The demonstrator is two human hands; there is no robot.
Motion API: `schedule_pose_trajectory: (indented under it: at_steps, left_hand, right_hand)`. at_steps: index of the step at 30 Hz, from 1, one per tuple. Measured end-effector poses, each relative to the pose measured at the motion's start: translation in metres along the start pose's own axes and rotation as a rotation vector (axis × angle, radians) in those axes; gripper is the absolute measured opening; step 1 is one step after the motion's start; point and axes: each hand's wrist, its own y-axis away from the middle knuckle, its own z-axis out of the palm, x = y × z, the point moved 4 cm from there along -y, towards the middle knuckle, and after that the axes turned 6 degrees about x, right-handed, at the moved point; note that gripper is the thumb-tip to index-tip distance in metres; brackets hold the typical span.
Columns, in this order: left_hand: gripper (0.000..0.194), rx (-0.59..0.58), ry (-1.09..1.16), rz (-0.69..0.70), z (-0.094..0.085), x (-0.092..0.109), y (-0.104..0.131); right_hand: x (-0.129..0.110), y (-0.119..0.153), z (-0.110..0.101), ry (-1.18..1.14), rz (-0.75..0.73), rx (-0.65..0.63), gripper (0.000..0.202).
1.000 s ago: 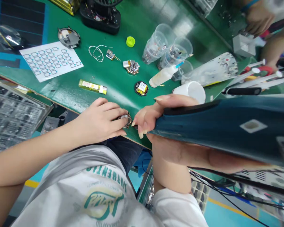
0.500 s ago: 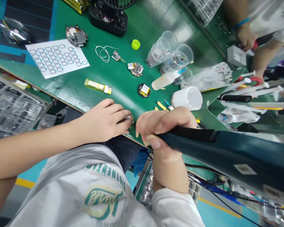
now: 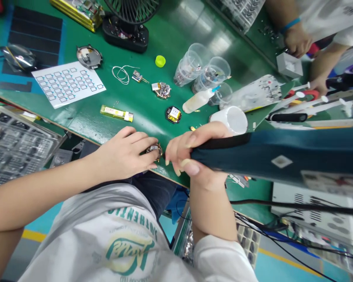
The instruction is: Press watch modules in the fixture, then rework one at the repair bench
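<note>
left hand [image 3: 122, 154] pins a round metal part [image 3: 154, 150]; right hand [image 3: 191, 156] grips a blue tool [image 3: 282, 156].

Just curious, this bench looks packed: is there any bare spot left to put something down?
Yes. Bare green mat lies between the yellow stick and the wire coil, and more behind the lime cap beside the fan base. It is crowded around the plastic cups and the tools to their right.

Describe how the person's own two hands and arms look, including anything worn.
Both hands are bare, no gloves, rings or wristbands visible. The left hand leads into a bare forearm. The right hand has long, pale fingernails, and its arm ends in a short white T-shirt sleeve. The shirt has green lettering.
</note>
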Motion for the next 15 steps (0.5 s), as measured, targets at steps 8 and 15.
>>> schedule_pose_trajectory:
  at_steps: [8, 15]
  left_hand:
    - [0.023, -0.026, -0.015, 0.023, 0.000, 0.000, 0.000]
    - [0.029, -0.081, 0.003, -0.014, 0.002, 0.002, 0.001]
  right_hand:
    - [-0.014, -0.011, -0.033, -0.011, -0.184, 0.565, 0.019]
    - [-0.007, -0.009, -0.026, -0.030, -0.045, 0.666, 0.030]
